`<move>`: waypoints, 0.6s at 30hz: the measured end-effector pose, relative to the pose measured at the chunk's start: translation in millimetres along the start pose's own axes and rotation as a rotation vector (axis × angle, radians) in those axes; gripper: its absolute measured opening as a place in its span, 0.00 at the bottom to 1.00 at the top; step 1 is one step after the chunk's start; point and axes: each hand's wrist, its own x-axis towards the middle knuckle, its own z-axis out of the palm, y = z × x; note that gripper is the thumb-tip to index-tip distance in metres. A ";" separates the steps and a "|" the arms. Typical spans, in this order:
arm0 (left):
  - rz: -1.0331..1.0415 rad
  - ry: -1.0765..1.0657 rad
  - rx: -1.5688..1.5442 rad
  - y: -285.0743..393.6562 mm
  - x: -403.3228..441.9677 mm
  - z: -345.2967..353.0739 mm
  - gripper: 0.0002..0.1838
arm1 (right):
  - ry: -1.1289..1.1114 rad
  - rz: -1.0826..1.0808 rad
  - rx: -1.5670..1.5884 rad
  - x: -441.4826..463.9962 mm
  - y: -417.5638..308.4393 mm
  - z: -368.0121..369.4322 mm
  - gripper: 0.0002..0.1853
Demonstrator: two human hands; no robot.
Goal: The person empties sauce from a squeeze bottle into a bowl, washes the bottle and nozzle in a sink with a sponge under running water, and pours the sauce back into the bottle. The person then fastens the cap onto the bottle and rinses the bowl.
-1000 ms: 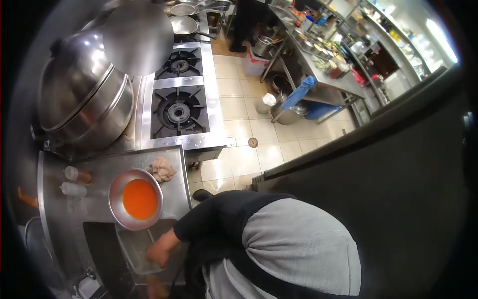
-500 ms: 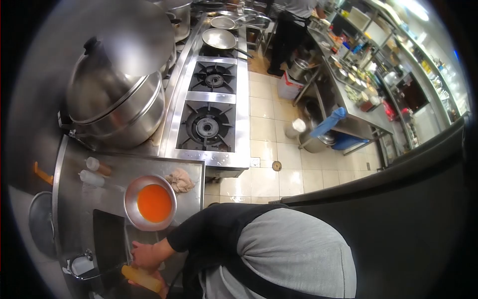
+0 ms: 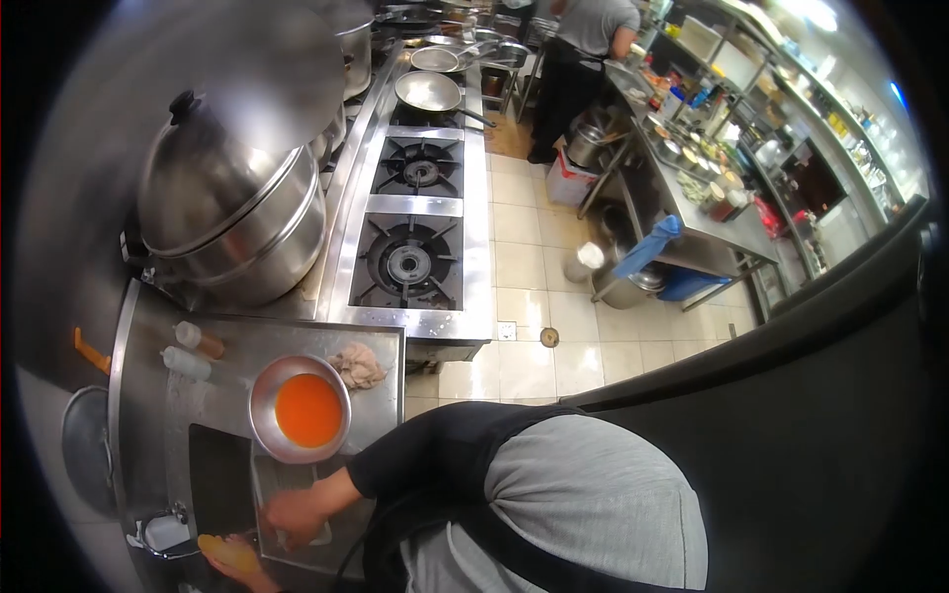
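In the head view, my left hand [image 3: 245, 573] is at the lower left, its fingers wrapped around a yellow oblong block [image 3: 225, 553] whose kind I cannot make out. My right hand [image 3: 294, 516] is just to the right, over a metal recess in the counter [image 3: 259, 479]. Motion smears its fingers, so whether it holds anything is unclear. Beyond it, a steel bowl [image 3: 259, 425] of orange liquid [image 3: 307, 410] rests on the counter, beside a crumpled beige cloth [image 3: 358, 367]. A dark rectangular opening [image 3: 219, 474] lies left of my right hand.
Two squeeze bottles [image 3: 186, 363] lie on the counter. A large lidded steel pot [image 3: 247, 242] stands at the upper left, beside gas burners [image 3: 408, 264] and frying pans [image 3: 428, 91]. Another person [image 3: 583, 59] stands at a crowded worktable [image 3: 736, 237]. A white container [image 3: 166, 531] sits near the left edge.
My left hand has moved left with the yellow block, away from my right hand. My right hand has shifted slightly right and down. The view has tilted a little.
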 end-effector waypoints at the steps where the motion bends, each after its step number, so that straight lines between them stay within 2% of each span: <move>1: 0.000 -0.002 -0.006 2.8 15.7 -3.8 0.32 | 0.007 -0.028 0.066 -2.9 -3.7 -1.7 0.17; 2: 0.101 0.041 0.183 7.4 29.1 -3.0 0.32 | 0.006 -0.027 0.060 -5.1 -7.3 -4.4 0.17; 4: 0.200 0.078 0.367 13.9 40.9 -1.6 0.31 | -0.033 -0.021 0.092 -10.3 -12.9 -12.0 0.15; 6: -0.073 0.204 0.263 39.2 39.8 25.3 0.34 | -0.026 -0.032 0.096 -16.6 -15.4 -18.3 0.14; 8: -0.119 0.184 0.363 41.4 51.4 25.6 0.34 | -0.018 -0.043 0.103 -24.6 -21.4 -27.5 0.14; 10: -0.126 0.240 0.994 32.5 62.2 31.7 0.35 | 0.005 0.035 0.108 -33.6 -30.0 -38.3 0.11; 11: 0.018 0.085 0.921 23.3 65.6 30.9 0.36 | 0.006 0.037 0.105 -37.6 -29.5 -41.5 0.11; 13: -0.206 0.164 1.130 33.7 45.7 39.7 0.35 | 0.057 0.049 0.172 -44.6 -27.2 -42.8 0.10; 14: -0.327 0.186 1.232 48.1 15.8 82.2 0.35 | 0.051 0.051 0.177 -47.5 -28.7 -44.2 0.10; 16: -0.223 0.299 1.036 36.4 19.6 40.5 0.33 | 0.071 0.092 0.250 -50.7 -30.6 -51.4 0.09; 17: -0.112 0.398 0.840 27.7 26.2 33.1 0.31 | 0.064 0.089 0.250 -50.0 -28.7 -53.7 0.09; 18: -0.113 0.407 0.841 16.1 42.4 24.3 0.31 | 0.055 0.081 0.169 -49.6 -26.0 -53.1 0.09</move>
